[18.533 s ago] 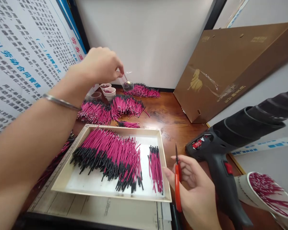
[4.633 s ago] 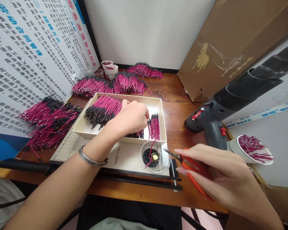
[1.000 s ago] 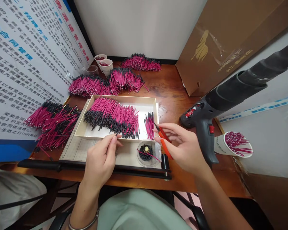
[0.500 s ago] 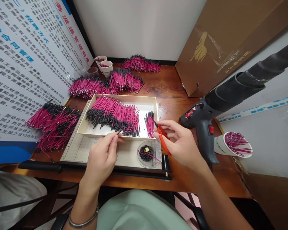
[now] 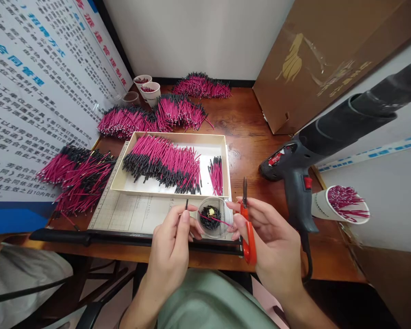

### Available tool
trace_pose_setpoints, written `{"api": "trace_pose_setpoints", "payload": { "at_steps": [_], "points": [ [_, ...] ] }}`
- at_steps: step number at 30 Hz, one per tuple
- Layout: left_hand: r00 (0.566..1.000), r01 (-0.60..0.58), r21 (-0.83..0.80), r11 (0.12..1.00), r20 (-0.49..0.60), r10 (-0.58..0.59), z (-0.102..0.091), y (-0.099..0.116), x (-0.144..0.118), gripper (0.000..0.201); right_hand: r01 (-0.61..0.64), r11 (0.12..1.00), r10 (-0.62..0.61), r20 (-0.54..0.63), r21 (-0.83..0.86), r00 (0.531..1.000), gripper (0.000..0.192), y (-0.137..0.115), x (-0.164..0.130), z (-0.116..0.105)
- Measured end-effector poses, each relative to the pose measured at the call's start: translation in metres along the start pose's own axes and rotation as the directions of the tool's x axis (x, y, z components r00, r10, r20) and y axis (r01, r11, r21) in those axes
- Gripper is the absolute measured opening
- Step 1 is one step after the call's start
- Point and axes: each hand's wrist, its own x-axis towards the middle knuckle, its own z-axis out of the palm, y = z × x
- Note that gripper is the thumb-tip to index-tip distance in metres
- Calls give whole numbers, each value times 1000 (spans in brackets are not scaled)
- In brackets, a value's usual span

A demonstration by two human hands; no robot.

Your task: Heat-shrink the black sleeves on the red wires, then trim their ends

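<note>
My left hand pinches a short black tube upright between thumb and forefinger. Its other fingers are beside the left rim of a clear round dish. In the dish are many short black tubes, a small yellowish piece and a pink wire lying across. My right hand is closed around small orange-handled pliers, whose narrow dark jaws point up and away. Its fingertips are by the dish's right side; whether they touch it, I cannot tell. Behind, a cream tray holds black-ended pink wires.
The tray rests on a gridded paper cutter with a black handle. Wire bundles lie left and behind. At right are a heat gun and a paper cup of wires. A brown box stands behind.
My left hand has moved right and nearer me, from the tray's front edge to the dish. My right hand has drawn back from the tray, and the pliers now point upward.
</note>
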Motion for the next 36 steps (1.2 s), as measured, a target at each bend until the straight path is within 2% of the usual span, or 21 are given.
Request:
{"api": "trace_pose_setpoints", "payload": {
  "at_steps": [6, 10, 13, 15, 18, 22, 28, 36],
  "points": [
    [998, -44, 78, 996, -33, 46, -2, -3, -1, 23, 34, 999, -34, 18, -37, 999, 25, 1, 4, 1],
    [969, -208, 235, 949, -81, 232, -9, 1, 2, 20, 132, 982, -132, 9, -134, 991, 28, 0, 5, -10],
    [921, -380, 279, 882, 31, 388, -13, 8, 7, 23, 232, 926, -214, 91, -299, 973, 33, -4, 8, -24],
    [895, -445, 281, 850, 109, 433, -14, 12, 10, 27, 295, 875, -241, 183, -383, 953, 32, -11, 10, -32],
    [866, -500, 285, 818, 151, 477, -12, 16, 13, 26, 371, 825, -260, 297, -426, 919, 29, -22, 12, -39],
    [842, -538, 291, 791, 136, 522, -8, 16, 15, 18, 426, 794, -265, 384, -434, 885, 25, -29, 10, -39],
    [821, -566, 258, 783, 89, 564, -4, 16, 16, 20, 332, 837, -183, 350, -436, 919, 28, -24, 3, -37],
    [822, -558, 185, 809, -6, 569, -2, 15, 14, 24, 418, 816, -263, 387, -400, 884, 25, -25, 3, -39]
  ]
}}
